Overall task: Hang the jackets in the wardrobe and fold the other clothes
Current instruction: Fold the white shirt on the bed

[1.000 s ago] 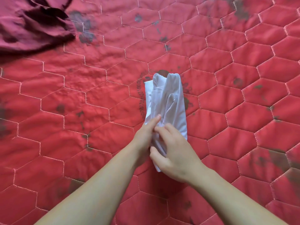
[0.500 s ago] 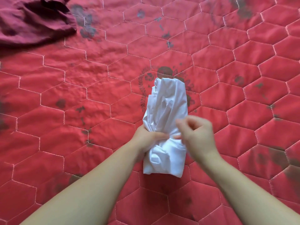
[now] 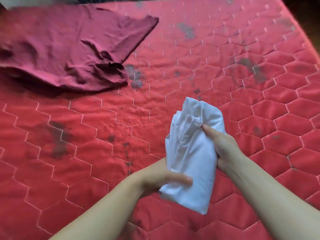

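Observation:
A white garment point(image 3: 194, 153), folded into a long narrow bundle, is held up off the red quilted bed point(image 3: 225, 75). My right hand point(image 3: 223, 149) grips its right side, fingers curled behind and the thumb pressed into the creased upper part. My left hand point(image 3: 162, 177) holds the lower left end, thumb lying across the cloth. A crumpled maroon garment point(image 3: 69, 49) lies spread out at the far left of the bed.
The bed's far edge runs along the top and its right edge falls away at the upper right point(image 3: 308, 37). Dark stains dot the quilt between the two garments.
Both hands have lifted the white bundle off the bed and shifted it right. My view has tilted up, so more of the maroon garment and the bed's edges show.

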### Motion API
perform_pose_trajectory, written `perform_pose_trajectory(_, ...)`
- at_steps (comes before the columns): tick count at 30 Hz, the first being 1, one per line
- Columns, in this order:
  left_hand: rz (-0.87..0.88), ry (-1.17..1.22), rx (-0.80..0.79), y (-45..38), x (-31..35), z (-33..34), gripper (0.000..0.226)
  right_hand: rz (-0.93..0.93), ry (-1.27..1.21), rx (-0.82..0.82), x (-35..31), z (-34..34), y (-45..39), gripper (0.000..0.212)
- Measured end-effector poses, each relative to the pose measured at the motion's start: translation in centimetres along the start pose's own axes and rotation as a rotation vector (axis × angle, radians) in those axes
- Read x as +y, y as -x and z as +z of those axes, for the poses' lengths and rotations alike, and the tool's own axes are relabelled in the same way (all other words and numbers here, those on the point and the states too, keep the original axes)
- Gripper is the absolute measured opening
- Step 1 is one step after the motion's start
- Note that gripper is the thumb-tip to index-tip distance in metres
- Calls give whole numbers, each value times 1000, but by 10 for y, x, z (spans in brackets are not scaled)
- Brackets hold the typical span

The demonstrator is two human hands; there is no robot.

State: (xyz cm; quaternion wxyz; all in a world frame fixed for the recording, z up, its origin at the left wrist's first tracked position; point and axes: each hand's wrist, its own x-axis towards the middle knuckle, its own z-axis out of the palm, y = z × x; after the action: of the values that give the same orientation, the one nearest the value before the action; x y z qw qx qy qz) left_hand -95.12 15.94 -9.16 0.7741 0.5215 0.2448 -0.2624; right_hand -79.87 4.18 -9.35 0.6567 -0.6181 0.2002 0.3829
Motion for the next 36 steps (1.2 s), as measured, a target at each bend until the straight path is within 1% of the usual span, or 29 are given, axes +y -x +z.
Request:
perform_pose_trajectory(2,30,-48,50,39,24,0,52,-79,21,29,-27,26,25,29)
perform_pose_trajectory(4,72,-102,106,80,55,-4,49,-97,27,-39,-55,53,54,30)
perform_pose_trajectory(7,105,-176,139,152,111,-16,45,-19,128,-327,-106,88,98,39)
perform_pose_trajectory(10,105,-251,142,236,157,-26,39,25,249,-576,-161,119,142,40)
perform_pose_trajectory(11,111,-266,163,264,168,-28,38,21,298,-650,-176,130,157,44)
perform_pose_trajectory(13,130,-266,235,320,183,-25,37,-17,420,-773,-200,150,187,62)
perform_pose_trajectory(14,136,-263,278,347,187,-22,37,-37,474,-837,-210,161,202,67)
perform_pose_trajectory(17,157,-235,377,427,189,1,38,-91,575,-1060,-231,190,255,69)
perform_pose_trajectory(20,174,-175,475,508,179,39,39,-110,685,-1363,-249,214,317,78)
perform_pose_trajectory(22,150,-164,538,561,167,74,41,-152,857,-1571,-253,232,369,81)
perform_pose_trajectory(23,131,-169,561,587,160,91,42,-194,950,-1651,-250,242,398,82)
perform_pose_trajectory(25,94,-178,624,635,145,123,48,-274,1061,-1730,-231,263,455,84)
perform_pose_trajectory(27,113,-113,715,684,122,152,52,-364,1111,-1730,-196,281,512,80)
perform_pose_trajectory(28,154,-61,763,708,106,165,51,-418,1102,-1707,-174,289,538,75)
perform_pose_trajectory(30,251,39,902,754,66,192,47,-470,994,-1640,-126,301,582,66)
perform_pose_trajectory(32,351,132,1077,797,15,219,45,-473,853,-1606,-74,310,622,57)
perform_pose_trajectory(34,544,320,1240,832,-43,245,51,-454,742,-1622,-23,317,664,44)
perform_pose_trajectory(35,667,431,1285,846,-74,256,55,-456,710,-1630,3,320,685,36)
perform_pose_trajectory(36,795,523,1291,858,-104,266,59,-468,689,-1640,29,322,706,29)
